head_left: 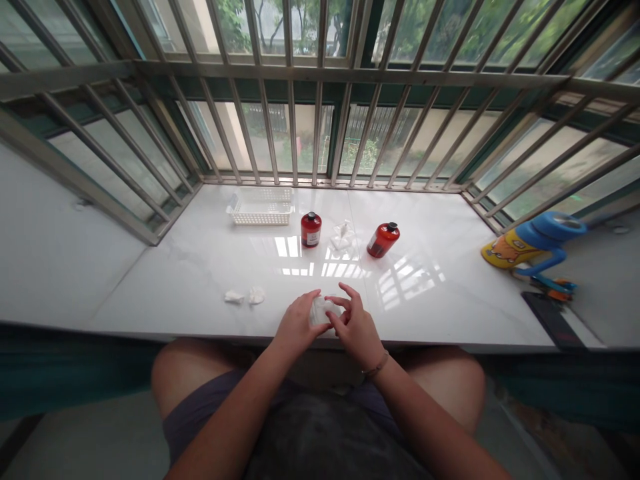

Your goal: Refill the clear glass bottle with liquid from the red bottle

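Near the front edge of the counter, my left hand (299,320) is closed around a small clear plastic container (318,312) with something whitish showing in it. My right hand (356,323) reaches over the container from the other side, thumb and a finger bent in at its top and the index finger raised. Whatever those fingertips pinch is hidden or too small to name. Two crumpled white wads, one on the left (233,297) and one beside it (257,295), lie left of my hands. Beyond the hands stand two red bottles with black caps, one upright (311,231) and one appearing slanted (383,241).
Between the bottles lies a crumpled clear plastic wrapper (343,237). A white perforated basket (262,208) sits at the back left. On the right are a blue and yellow tumbler (525,243), a dark phone (553,321) and an orange-blue item (555,289). Metal bars (320,133) close off the windows.
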